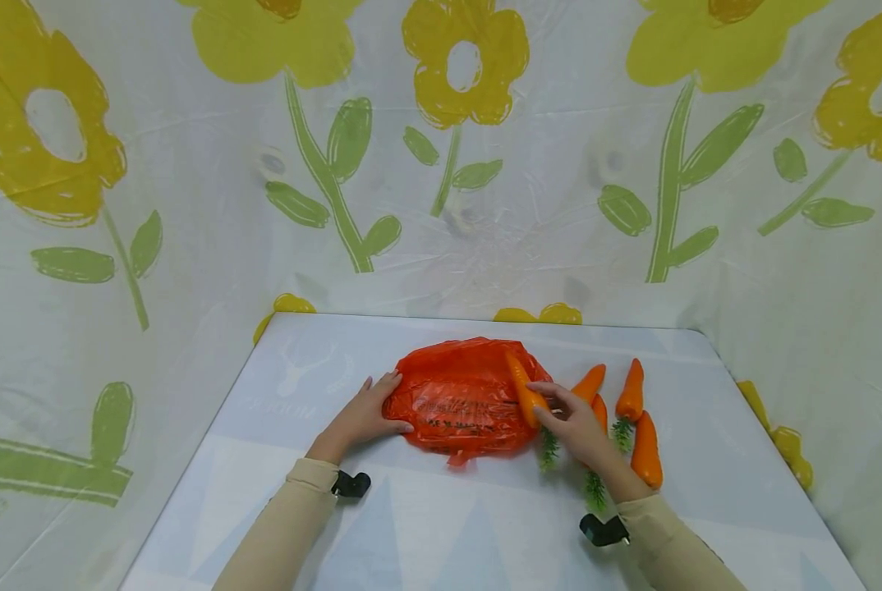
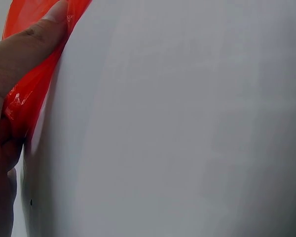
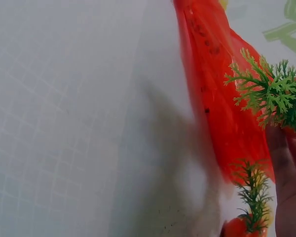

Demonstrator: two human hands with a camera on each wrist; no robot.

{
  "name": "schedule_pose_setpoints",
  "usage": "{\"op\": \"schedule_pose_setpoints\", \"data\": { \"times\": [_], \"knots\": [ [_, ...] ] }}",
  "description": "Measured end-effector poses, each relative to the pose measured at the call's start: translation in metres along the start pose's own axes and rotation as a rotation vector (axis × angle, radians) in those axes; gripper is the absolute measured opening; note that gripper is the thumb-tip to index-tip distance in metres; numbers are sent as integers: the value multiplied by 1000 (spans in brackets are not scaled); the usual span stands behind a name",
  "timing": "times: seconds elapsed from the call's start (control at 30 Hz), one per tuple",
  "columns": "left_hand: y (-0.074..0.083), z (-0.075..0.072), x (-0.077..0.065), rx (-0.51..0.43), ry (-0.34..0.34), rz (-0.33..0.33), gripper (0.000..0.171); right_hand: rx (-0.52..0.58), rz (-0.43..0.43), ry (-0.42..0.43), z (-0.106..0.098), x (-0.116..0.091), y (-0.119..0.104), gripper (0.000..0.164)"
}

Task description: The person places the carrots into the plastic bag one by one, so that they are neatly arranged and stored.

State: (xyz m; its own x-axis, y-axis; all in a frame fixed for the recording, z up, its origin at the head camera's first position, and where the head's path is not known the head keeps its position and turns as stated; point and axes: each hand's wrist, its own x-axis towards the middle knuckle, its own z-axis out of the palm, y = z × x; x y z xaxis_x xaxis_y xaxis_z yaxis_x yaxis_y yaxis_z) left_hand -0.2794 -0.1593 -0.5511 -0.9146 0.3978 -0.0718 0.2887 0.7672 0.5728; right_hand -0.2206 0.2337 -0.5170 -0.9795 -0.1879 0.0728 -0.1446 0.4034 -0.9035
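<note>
A red plastic bag (image 1: 441,386) with dark print lies on the table, bulging in the middle. My left hand (image 1: 367,410) rests at its left end, with thumb and fingers spread around that edge. In the left wrist view the thumb (image 2: 34,42) lies straight along the red film. My right hand (image 1: 574,423) pinches an orange carrot (image 1: 524,390) between thumb and fingers. This carrot slants across the right part of the bag, tip pointing away, its green leaves (image 3: 281,96) hanging toward me.
Several more carrots lie right of the bag: one behind the right hand (image 1: 590,382), another at the far right (image 1: 631,392), and one beside the right wrist (image 1: 646,453). A pale table (image 1: 426,525) bears them. Flower-printed curtains (image 1: 544,238) surround it.
</note>
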Motion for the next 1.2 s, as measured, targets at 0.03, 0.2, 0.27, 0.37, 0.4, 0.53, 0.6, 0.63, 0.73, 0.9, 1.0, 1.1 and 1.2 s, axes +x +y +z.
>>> {"op": "schedule_pose_setpoints", "data": {
  "times": [0.03,0.2,0.27,0.37,0.4,0.53,0.6,0.63,0.73,0.9,1.0,1.1,1.2],
  "knots": [
    [-1,0,1,10,0,7,106,2,-5,-2,1,0,1,42],
    [-5,3,3,48,5,39,106,0,-14,-7,5,3,3,40],
    [-6,4,4,51,5,44,106,4,-12,-6,8,3,3,40],
    [-6,5,3,38,6,44,106,8,-1,-11,11,4,3,40],
    [-6,5,3,37,6,42,106,4,10,-15,12,3,0,41],
    [-5,5,1,33,5,32,105,-14,35,-17,14,3,-5,42],
    [-4,4,1,31,6,29,105,-27,43,-16,15,4,-4,41],
    [-3,4,1,27,6,26,105,-30,38,-13,15,5,-1,41],
    [-1,3,0,21,6,22,105,-38,25,-11,16,7,5,40],
    [-1,4,1,31,6,23,105,-40,-2,-21,20,9,7,41],
    [-2,6,3,43,8,20,106,-52,5,-21,23,9,7,41],
    [-1,6,3,46,8,21,105,-60,23,-17,27,11,7,40],
    [0,6,3,54,1,17,106,-59,30,-25,32,13,5,40]
  ]
}}
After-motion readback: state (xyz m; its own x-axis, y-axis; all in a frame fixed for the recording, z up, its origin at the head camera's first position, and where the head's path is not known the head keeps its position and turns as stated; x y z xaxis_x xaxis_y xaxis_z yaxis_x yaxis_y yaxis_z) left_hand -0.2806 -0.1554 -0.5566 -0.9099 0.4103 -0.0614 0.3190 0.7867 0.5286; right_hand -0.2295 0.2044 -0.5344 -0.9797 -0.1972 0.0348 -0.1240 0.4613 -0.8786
